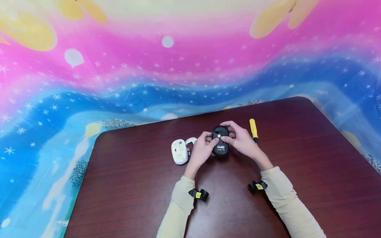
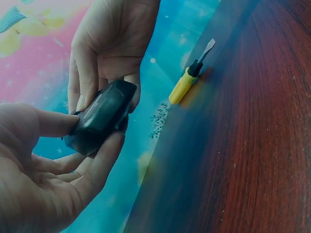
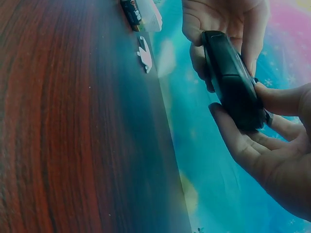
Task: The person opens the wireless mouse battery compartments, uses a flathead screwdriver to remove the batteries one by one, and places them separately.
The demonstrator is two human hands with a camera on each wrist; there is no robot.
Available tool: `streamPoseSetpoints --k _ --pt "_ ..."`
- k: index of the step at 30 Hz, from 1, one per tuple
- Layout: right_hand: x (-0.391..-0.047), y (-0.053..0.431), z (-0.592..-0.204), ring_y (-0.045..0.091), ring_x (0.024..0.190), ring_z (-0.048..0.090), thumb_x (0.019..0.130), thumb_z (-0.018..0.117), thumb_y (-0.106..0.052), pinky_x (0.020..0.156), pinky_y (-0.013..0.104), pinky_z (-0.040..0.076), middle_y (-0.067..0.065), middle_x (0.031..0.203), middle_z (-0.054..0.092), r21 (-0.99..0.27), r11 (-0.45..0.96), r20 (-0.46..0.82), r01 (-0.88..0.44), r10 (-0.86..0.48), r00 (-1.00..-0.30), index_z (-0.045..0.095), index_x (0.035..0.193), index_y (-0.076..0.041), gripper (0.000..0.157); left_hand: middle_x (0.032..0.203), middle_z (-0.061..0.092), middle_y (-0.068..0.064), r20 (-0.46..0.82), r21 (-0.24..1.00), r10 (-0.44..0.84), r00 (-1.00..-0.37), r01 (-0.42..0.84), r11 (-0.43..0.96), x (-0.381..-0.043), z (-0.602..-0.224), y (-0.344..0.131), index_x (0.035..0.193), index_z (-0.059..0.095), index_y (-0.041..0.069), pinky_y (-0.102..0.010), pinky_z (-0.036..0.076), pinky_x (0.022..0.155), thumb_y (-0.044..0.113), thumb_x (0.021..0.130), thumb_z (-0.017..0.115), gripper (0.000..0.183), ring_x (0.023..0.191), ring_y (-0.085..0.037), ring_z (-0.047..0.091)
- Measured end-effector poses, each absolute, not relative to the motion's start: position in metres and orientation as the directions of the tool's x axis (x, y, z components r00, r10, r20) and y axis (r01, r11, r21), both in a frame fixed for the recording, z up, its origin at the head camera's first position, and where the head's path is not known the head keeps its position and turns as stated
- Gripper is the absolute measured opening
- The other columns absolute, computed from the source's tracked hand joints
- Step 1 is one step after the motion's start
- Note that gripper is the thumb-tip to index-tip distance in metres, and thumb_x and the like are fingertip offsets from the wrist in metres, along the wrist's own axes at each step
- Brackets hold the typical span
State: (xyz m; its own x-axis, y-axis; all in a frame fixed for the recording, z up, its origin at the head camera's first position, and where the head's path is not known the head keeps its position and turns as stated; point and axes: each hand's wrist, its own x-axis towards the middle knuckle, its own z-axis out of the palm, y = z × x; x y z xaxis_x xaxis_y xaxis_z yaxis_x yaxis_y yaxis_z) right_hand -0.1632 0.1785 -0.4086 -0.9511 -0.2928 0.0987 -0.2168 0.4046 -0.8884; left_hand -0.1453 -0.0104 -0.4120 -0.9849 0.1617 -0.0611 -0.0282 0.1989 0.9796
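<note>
Both hands hold a black computer mouse (image 1: 221, 150) above the table, its underside turned toward the head camera. A white round spot and a dark recess show on that underside. My left hand (image 1: 202, 149) grips its left edge, thumb on the underside and fingers round behind. On the other edge my right hand (image 1: 241, 140) holds it the same way, its thumb near the white spot. In the left wrist view the mouse (image 2: 104, 116) appears side-on between the two hands. The right wrist view shows the mouse's (image 3: 233, 82) dark side, with fingers at both ends.
A white mouse (image 1: 179, 152) lies bottom up left of the hands. Beside it are a white curved cover (image 1: 190, 140) and a battery (image 1: 189, 154), partly hidden by the left hand. A yellow-handled flathead screwdriver (image 1: 253, 128) lies to the right on the brown table (image 1: 134, 185).
</note>
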Motion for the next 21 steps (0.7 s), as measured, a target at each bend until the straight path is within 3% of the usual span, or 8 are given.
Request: streamPoseSetpoints --k 4,7,12,16,21 --pt "-0.163 0.177 -0.408 0.032 0.110 0.068 0.099 0.068 -0.003 0.091 0.044 0.056 0.020 0.125 0.066 -0.890 0.399 0.128 -0.223 -0.250 -0.960 0.053 0.137 -0.004 0.041 0.097 0.067 -0.009 -0.044 0.975 0.161 -0.986 -0.006 0.224 -0.145 -0.412 -0.010 0.128 0.063 -0.001 -0.052 0.060 0.066 0.017 0.100 0.068 0.034 0.070 -0.011 0.064" --pt "-0.162 0.176 -0.406 0.028 0.111 0.065 0.098 0.069 -0.002 0.092 0.035 0.054 0.019 0.123 0.067 -0.894 0.382 0.177 -0.235 -0.179 -0.968 0.056 0.132 -0.002 0.036 0.097 0.067 -0.008 -0.030 0.966 0.165 -0.986 0.013 0.257 -0.145 -0.412 -0.011 0.127 0.064 0.000 -0.043 0.061 0.062 0.018 0.099 0.068 0.034 0.073 -0.012 0.064" --pt "-0.164 0.178 -0.403 0.014 0.092 0.069 0.095 0.073 -0.001 0.081 0.020 0.055 0.019 0.105 0.071 -0.939 0.264 0.226 -0.219 -0.001 -0.974 0.060 0.124 0.004 0.032 0.100 0.068 -0.007 -0.044 0.957 0.174 -0.984 0.008 0.291 -0.144 -0.412 -0.011 0.127 0.065 0.003 -0.029 0.056 0.060 0.020 0.099 0.068 0.033 0.078 -0.013 0.064" --pt "-0.166 0.182 -0.402 0.007 0.079 0.072 0.094 0.073 0.001 0.073 0.024 0.059 0.018 0.095 0.072 -0.971 0.168 0.182 -0.170 0.058 -0.982 0.060 0.123 0.008 0.032 0.102 0.069 -0.007 -0.042 0.952 0.166 -0.985 0.010 0.305 -0.145 -0.414 -0.012 0.129 0.066 0.004 -0.027 0.054 0.059 0.021 0.099 0.068 0.034 0.079 -0.012 0.064" --pt "-0.169 0.188 -0.407 0.010 0.079 0.073 0.094 0.071 0.003 0.070 0.027 0.061 0.020 0.096 0.070 -0.983 0.167 0.081 -0.074 0.036 -0.996 0.059 0.125 0.010 0.034 0.102 0.070 -0.009 -0.023 0.949 0.149 -0.989 0.025 0.314 -0.146 -0.415 -0.013 0.130 0.065 0.002 -0.030 0.056 0.059 0.019 0.099 0.068 0.035 0.078 -0.011 0.064"
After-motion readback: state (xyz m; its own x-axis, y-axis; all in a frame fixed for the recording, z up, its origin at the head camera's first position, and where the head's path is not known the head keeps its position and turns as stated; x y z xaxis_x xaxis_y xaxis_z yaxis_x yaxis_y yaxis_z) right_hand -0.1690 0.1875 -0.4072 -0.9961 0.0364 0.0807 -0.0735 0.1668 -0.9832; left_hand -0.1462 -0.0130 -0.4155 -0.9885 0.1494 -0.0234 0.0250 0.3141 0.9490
